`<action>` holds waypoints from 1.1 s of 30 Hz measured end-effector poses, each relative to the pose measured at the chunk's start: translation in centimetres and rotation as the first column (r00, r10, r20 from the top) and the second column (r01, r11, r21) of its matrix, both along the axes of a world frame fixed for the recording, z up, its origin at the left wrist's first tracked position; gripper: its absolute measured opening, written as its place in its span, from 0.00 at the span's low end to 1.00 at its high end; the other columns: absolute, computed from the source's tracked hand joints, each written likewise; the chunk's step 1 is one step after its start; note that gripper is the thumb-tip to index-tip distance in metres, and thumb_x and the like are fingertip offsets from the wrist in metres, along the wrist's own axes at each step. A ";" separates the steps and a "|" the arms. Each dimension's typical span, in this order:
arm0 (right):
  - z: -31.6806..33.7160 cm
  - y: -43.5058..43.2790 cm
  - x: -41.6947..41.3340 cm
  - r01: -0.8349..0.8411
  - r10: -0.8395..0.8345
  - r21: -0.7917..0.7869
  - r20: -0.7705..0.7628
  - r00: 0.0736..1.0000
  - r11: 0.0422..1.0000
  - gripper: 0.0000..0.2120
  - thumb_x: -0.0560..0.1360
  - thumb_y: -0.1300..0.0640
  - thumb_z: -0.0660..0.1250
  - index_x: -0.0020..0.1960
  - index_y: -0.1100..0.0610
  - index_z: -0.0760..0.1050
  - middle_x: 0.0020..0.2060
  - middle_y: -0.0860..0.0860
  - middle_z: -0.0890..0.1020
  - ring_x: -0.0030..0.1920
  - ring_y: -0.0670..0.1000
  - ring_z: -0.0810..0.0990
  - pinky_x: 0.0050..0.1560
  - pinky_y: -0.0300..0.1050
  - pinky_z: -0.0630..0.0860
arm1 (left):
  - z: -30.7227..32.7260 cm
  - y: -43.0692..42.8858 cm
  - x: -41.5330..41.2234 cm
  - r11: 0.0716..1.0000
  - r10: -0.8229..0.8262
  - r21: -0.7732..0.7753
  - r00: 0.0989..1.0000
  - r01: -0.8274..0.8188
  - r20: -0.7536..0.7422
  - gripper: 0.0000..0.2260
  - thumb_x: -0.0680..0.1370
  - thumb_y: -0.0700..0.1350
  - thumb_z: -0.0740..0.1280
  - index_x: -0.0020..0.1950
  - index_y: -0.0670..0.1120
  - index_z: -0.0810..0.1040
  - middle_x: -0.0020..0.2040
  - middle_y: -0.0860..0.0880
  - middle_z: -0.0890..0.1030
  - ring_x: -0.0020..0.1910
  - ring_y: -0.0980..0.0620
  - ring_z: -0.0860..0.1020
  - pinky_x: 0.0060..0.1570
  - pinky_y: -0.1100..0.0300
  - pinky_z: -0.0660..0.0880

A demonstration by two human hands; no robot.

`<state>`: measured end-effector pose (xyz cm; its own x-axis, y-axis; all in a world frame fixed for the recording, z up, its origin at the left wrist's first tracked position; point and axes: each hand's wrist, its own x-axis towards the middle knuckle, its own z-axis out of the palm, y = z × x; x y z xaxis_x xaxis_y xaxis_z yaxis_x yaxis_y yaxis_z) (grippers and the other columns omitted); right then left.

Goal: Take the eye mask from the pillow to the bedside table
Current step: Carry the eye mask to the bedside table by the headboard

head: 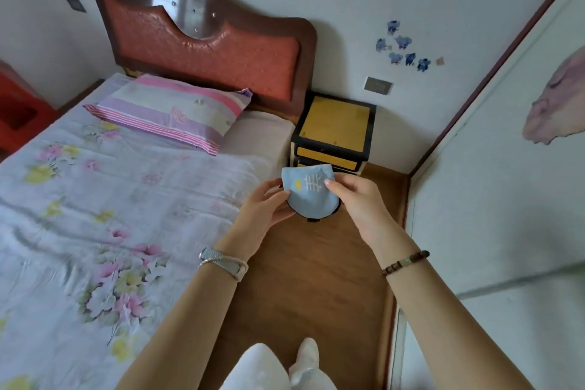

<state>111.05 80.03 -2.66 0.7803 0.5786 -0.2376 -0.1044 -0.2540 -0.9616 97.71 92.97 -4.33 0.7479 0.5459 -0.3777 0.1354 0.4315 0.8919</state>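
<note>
Both hands hold the eye mask point(308, 191) in the air over the wood floor point(316, 279): left hand point(264, 210) pinching its left edge, right hand point(359, 199) its right edge. Mask folded, between bed point(95, 199) and bedside table point(335, 131), pillow point(171, 109) well apart.

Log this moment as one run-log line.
stage: carrying | eye mask: folded, off pillow, held in both hands over floor | left hand: grip on mask | right hand: grip on mask | bedside table: ahead, top bare
</note>
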 end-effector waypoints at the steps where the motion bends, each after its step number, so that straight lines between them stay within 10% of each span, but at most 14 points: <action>1: 0.1 1.1 1.1 0.000 0.000 -0.003 0.075 0.997 1.000 0.12 0.78 0.57 0.68 0.60 0.58 0.82 0.48 0.46 0.85 0.54 0.48 0.82 0.50 0.36 0.78 | 0.0 0.7 0.8 1.000 0.024 0.015 0.999 -0.024 -0.025 0.16 0.81 0.39 0.64 0.69 0.42 0.74 0.62 0.42 0.81 0.58 0.46 0.82 0.53 0.56 0.81; 6: -0.2 7.5 6.1 -0.033 0.030 -0.001 0.448 0.893 0.999 0.14 0.78 0.59 0.67 0.62 0.61 0.80 0.56 0.54 0.85 0.59 0.50 0.81 0.60 0.45 0.78 | 0.0 5.6 4.5 0.979 0.142 -0.147 0.990 -0.143 -0.017 0.15 0.82 0.42 0.62 0.69 0.39 0.73 0.64 0.37 0.79 0.62 0.38 0.79 0.50 0.54 0.82; 10: -0.9 12.6 9.0 -0.180 0.147 0.005 0.561 0.815 0.984 0.12 0.78 0.62 0.68 0.60 0.59 0.81 0.54 0.52 0.84 0.54 0.40 0.79 0.56 0.31 0.74 | -0.1 10.5 8.4 0.902 0.180 -0.414 0.979 -0.125 0.097 0.19 0.83 0.48 0.59 0.69 0.38 0.72 0.63 0.36 0.79 0.64 0.35 0.77 0.52 0.48 0.82; 16: -2.4 20.4 13.3 -0.352 0.328 -0.084 0.608 0.723 0.932 0.14 0.74 0.65 0.72 0.59 0.58 0.83 0.54 0.50 0.82 0.55 0.36 0.77 0.59 0.28 0.71 | -1.6 19.7 14.0 0.908 0.171 -0.413 0.959 -0.064 0.226 0.15 0.83 0.47 0.61 0.63 0.38 0.76 0.54 0.39 0.85 0.53 0.41 0.84 0.55 0.47 0.81; 23: -3.7 28.9 16.9 -0.503 0.525 -0.163 0.373 0.765 0.849 0.20 0.73 0.60 0.73 0.65 0.51 0.78 0.59 0.43 0.82 0.60 0.39 0.78 0.61 0.32 0.73 | -3.6 28.9 17.7 0.941 0.191 -0.299 0.979 -0.160 0.076 0.20 0.79 0.38 0.67 0.71 0.40 0.70 0.65 0.38 0.78 0.54 0.45 0.84 0.48 0.52 0.83; 27: -4.6 32.8 18.8 -0.296 0.324 -0.135 0.308 0.894 0.946 0.20 0.76 0.56 0.71 0.67 0.54 0.74 0.62 0.48 0.80 0.62 0.45 0.78 0.64 0.40 0.75 | -4.9 32.1 18.4 0.927 0.192 -0.334 0.981 -0.171 0.030 0.20 0.79 0.34 0.65 0.71 0.38 0.69 0.64 0.37 0.77 0.54 0.44 0.82 0.46 0.53 0.83; 33: -7.2 37.0 22.4 -0.411 0.367 -0.298 -0.191 0.910 0.862 0.16 0.81 0.51 0.63 0.66 0.55 0.75 0.56 0.51 0.81 0.58 0.51 0.80 0.57 0.48 0.82 | -7.7 35.1 19.4 0.934 0.101 -0.346 0.994 -0.086 0.027 0.16 0.78 0.34 0.67 0.65 0.42 0.75 0.61 0.40 0.81 0.54 0.45 0.84 0.47 0.53 0.82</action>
